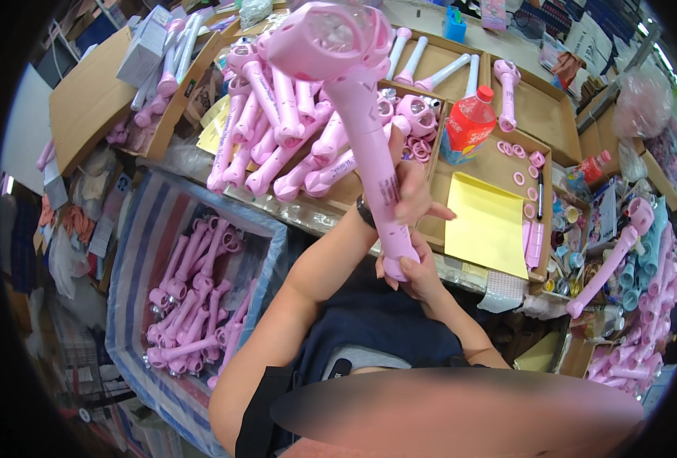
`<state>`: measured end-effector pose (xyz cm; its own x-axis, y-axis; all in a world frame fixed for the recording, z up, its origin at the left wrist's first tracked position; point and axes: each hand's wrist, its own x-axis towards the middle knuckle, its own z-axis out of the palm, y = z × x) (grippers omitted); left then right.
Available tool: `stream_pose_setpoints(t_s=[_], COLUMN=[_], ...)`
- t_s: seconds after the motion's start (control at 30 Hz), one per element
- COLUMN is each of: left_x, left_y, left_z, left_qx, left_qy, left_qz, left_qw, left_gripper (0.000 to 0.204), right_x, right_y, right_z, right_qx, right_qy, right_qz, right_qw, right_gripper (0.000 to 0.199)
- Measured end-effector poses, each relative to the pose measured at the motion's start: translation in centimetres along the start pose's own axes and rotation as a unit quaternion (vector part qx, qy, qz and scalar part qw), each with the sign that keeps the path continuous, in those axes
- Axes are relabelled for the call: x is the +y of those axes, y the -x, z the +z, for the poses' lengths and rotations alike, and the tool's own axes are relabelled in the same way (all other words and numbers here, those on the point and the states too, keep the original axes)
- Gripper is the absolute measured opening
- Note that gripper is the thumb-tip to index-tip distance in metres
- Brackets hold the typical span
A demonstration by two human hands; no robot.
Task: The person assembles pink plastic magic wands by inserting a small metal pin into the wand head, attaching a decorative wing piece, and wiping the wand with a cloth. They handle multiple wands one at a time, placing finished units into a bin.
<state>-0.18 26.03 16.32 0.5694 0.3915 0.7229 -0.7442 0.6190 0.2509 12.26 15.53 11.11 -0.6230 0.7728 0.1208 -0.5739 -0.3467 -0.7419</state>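
Head view
Held thing: a pink light stick (365,130), upright and leaning a little to the left, its round clear-faced head at the top, its handle running down to the hands, raised above the near edge of the work table (498,294).
Left hand (408,191): fingers wrapped round the middle of the handle, a dark band at the wrist.
Right hand (412,273): fingers clasped round the butt end of the handle, just below the left hand.
Behind the stick: a heap of pink sticks (292,130) in a cardboard tray at the table's far left.
Right of the hands: a yellow pad (487,225) in a shallow tray, a red bottle (469,122) standing beyond it.
Below the table's left edge: a striped bag (144,252) holding more pink sticks.
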Motion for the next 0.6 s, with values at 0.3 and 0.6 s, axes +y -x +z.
stream_pose_setpoints(t_s=[0.3,0.6], left_x=[-4.6,-7.7], left_y=[2.9,11.7], left_z=[3.1,7.2], left_qx=[0.504,0.433], left_qy=[-0.535,-0.733], left_qz=[0.094,-0.158], left_qw=[0.672,0.501], left_gripper=[0.033,0.013], right_x=[-3.1,-22.3], right_y=[1.8,-5.9], right_z=[-1.9,-19.2], right_qx=[0.147,0.442], right_qy=[-0.015,0.262], right_qz=[-0.11,-0.157], right_qw=[0.983,0.843], right_gripper=[0.047,0.03])
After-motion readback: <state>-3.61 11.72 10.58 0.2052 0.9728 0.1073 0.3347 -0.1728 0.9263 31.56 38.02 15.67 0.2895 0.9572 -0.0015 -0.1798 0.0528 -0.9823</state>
